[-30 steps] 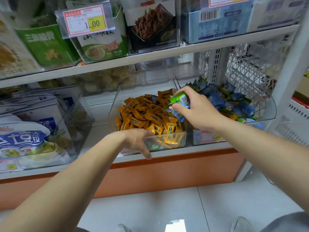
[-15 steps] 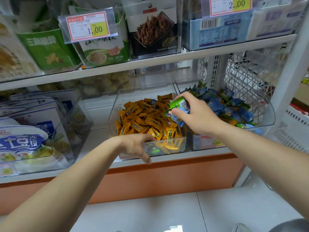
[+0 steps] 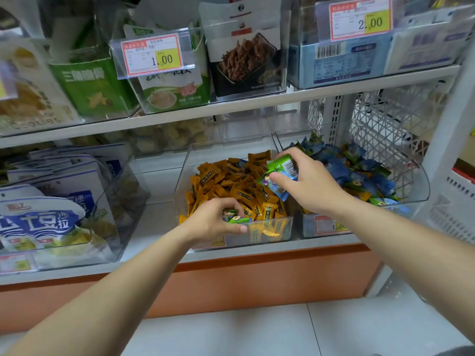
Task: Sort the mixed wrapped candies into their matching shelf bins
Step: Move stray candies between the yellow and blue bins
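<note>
Your right hand (image 3: 311, 183) is closed around a small clutch of green and blue candies (image 3: 281, 167), held just above the divide between the two clear bins on the lower shelf (image 3: 159, 255). Your left hand (image 3: 216, 222) is curled down at the front of the orange bin (image 3: 257, 235), fingers pinched on another green candy (image 3: 235, 219) among the orange ones. Judging by how things lie, you are partway through: the orange candies (image 3: 231, 186) fill that bin almost uniformly, so most of the strays look cleared, though others could be buried out of sight. The right-hand bin (image 3: 416, 186) holds the blue and green candies (image 3: 354, 165), but a few orange wrappers show low among them near its front, so that side looks to need picking over too. What you hold in both hands has yet to be dropped into the right-hand bin.
</note>
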Demonstrator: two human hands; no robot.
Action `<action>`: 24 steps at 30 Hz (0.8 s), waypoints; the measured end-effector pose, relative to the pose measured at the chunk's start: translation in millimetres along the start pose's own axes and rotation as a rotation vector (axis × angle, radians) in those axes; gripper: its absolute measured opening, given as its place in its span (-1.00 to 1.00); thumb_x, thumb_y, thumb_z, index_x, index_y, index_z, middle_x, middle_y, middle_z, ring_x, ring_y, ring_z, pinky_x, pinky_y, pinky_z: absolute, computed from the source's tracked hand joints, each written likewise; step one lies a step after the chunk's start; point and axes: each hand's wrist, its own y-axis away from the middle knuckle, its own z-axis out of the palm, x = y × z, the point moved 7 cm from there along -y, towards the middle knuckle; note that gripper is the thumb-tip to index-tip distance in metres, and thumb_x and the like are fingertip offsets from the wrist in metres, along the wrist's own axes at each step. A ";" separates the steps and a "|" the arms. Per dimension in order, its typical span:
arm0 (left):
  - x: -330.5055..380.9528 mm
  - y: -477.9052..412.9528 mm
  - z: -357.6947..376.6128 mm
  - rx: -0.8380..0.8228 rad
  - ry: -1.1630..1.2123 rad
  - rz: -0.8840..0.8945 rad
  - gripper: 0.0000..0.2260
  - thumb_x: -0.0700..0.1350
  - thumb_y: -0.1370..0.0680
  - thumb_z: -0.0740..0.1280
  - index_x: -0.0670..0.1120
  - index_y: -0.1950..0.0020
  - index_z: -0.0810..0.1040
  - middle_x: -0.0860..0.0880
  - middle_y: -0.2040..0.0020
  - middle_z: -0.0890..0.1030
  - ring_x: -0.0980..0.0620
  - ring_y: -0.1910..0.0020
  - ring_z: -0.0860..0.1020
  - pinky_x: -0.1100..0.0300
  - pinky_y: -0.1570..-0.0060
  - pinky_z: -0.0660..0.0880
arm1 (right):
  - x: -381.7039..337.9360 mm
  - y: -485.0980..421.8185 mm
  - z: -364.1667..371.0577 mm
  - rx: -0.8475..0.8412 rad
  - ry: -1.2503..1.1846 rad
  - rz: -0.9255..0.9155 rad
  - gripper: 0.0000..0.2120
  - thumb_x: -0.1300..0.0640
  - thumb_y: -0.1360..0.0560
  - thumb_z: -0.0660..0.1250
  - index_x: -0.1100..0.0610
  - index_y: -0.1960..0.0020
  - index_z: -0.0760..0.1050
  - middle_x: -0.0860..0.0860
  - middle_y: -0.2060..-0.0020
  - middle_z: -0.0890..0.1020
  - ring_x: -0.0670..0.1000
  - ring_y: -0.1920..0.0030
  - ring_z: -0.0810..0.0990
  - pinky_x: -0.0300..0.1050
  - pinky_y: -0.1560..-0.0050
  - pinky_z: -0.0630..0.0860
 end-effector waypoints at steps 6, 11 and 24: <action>-1.6 5.5 -31.9 0.269 0.389 -0.120 -0.83 0.05 -0.52 0.45 0.00 -0.02 0.58 0.05 0.19 0.67 0.15 0.24 0.61 0.32 0.23 0.50 | 0.5 -2.1 4.1 0.050 -0.076 0.099 -0.66 -0.04 -0.54 0.40 0.01 -0.24 0.40 -0.09 0.12 0.66 -0.19 0.18 0.65 -0.29 0.25 0.58; 18.3 0.2 -28.8 0.391 0.895 -0.180 -0.82 -0.05 -0.61 0.33 -0.14 -0.12 0.54 -0.08 0.20 0.66 0.02 0.30 0.63 0.20 0.29 0.57 | 10.4 -0.9 23.4 0.068 -0.302 0.333 -0.72 -0.04 -0.59 0.33 0.13 -0.15 0.43 0.12 -0.03 0.64 0.11 0.01 0.67 0.21 0.04 0.65; 60.7 -20.8 -5.0 0.567 1.008 -0.253 -0.76 -0.04 -0.69 0.19 -0.15 -0.23 0.52 -0.16 -0.06 0.68 -0.07 0.03 0.69 -0.02 -0.02 0.63 | -9.7 12.6 57.2 0.020 -1.008 0.666 -0.70 0.01 -0.66 0.17 0.14 -0.23 0.55 0.20 -0.10 0.67 0.21 -0.03 0.69 0.28 0.01 0.62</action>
